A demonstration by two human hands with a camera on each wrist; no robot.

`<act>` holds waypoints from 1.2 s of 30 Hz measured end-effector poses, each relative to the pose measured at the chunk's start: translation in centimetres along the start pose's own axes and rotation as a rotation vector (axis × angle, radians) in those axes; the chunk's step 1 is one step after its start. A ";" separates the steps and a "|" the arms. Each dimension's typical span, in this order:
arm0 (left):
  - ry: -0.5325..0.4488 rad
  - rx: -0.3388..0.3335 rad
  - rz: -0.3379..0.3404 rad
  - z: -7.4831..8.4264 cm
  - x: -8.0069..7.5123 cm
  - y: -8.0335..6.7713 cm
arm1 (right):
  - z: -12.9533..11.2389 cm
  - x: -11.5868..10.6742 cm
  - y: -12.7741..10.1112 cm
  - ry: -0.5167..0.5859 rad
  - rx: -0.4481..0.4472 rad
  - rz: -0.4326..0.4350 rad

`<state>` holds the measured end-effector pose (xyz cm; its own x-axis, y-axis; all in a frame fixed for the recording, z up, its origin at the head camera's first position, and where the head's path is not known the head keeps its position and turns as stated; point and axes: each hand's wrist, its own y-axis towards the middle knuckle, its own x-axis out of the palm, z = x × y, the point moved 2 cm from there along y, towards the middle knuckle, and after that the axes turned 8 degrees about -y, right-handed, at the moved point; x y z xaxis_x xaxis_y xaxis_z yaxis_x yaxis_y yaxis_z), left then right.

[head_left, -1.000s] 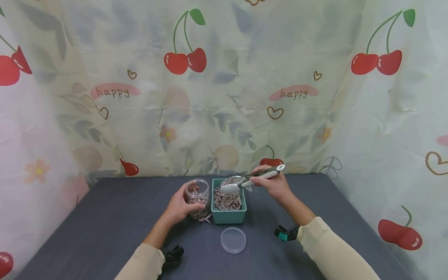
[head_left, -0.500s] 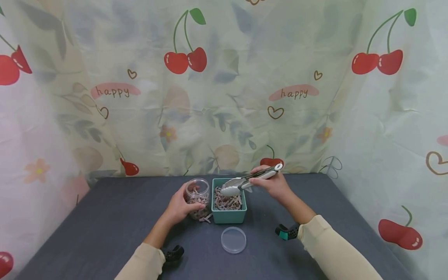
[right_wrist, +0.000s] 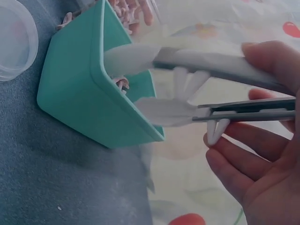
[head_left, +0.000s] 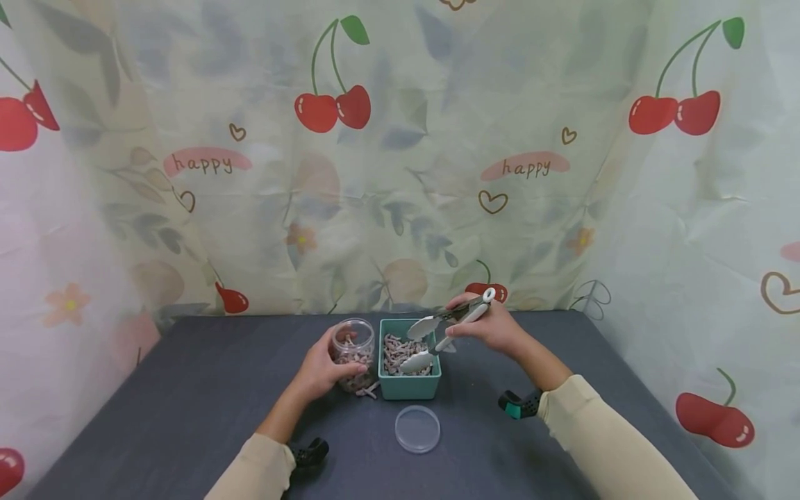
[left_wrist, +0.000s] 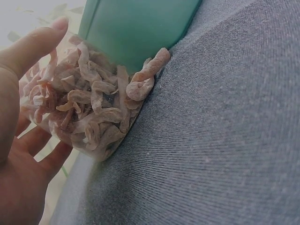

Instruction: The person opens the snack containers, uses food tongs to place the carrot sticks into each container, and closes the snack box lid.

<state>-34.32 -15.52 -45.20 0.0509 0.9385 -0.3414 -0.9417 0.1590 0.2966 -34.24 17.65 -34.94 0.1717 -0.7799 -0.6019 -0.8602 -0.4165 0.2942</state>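
Observation:
My left hand [head_left: 320, 366] grips a clear plastic jar [head_left: 353, 340] round its side; the jar stands upright on the table with no lid on. Pale, twisted dried strips [left_wrist: 93, 103] fill much of it, as the left wrist view shows. Right beside it stands a teal box [head_left: 409, 389] holding more of the strips [head_left: 395, 351]. My right hand [head_left: 494, 325] holds grey and white tongs [head_left: 462, 333] from the right. Their arms are spread apart, with both white tips [right_wrist: 129, 58] within the box's opening and no strip visible between them.
A round translucent lid [head_left: 417, 429] lies flat on the dark table [head_left: 187, 417], in front of the box. A loose strip [left_wrist: 149, 75] rests on the table against the jar's foot. A printed curtain [head_left: 400, 173] hangs behind and at both sides.
The tongs have spread wide, the nearer tip swinging toward the box's front edge. My right hand has turned slightly with them. The left hand and jar have stayed put.

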 end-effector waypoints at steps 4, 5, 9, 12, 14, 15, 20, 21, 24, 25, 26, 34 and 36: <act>0.004 -0.001 -0.001 0.0 0.0 0.1 | 0.1 0.1 0.0 -0.054 0.023 -0.022; 0.005 -0.002 -0.001 0.1 0.0 0.1 | 0.1 0.2 0.0 -0.058 0.023 -0.022; 0.016 -0.008 0.002 0.1 0.0 0.1 | 0.2 0.8 0.2 -0.071 -0.006 -0.004; 0.018 -0.003 0.005 0.2 0.0 0.0 | 0.2 1.3 0.4 -0.089 -0.031 0.017; 0.014 -0.004 0.004 0.1 0.1 0.0 | 0.2 1.6 0.5 -0.109 -0.020 0.044; 0.013 -0.006 0.005 0.1 0.1 0.0 | 0.3 1.7 0.5 -0.120 -0.012 0.055; 0.020 0.013 0.001 0.1 0.1 -0.1 | 0.2 2.1 0.4 -0.145 0.035 0.111; 0.019 0.014 0.001 0.1 0.1 -0.1 | 0.2 2.1 0.4 -0.136 0.040 0.120; 0.010 0.007 -0.004 0.1 0.1 -0.1 | 0.4 2.1 0.2 -0.083 0.058 0.157; 0.008 0.008 -0.006 0.1 0.1 -0.1 | 0.4 2.1 0.2 -0.065 0.060 0.167; 0.000 0.003 -0.006 0.1 0.1 -0.2 | 0.5 2.1 0.2 -0.048 0.061 0.178; -0.006 -0.007 -0.007 0.2 0.0 -0.1 | 0.5 1.9 0.3 0.006 0.050 0.216; -0.006 -0.003 -0.005 0.2 -0.1 -0.1 | 0.3 1.9 0.3 0.019 0.055 0.220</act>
<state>-34.13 -15.53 -45.01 0.0574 0.9395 -0.3378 -0.9426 0.1626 0.2918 -34.33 16.19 -36.19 -0.0137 -0.8581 -0.5134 -0.9026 -0.2103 0.3756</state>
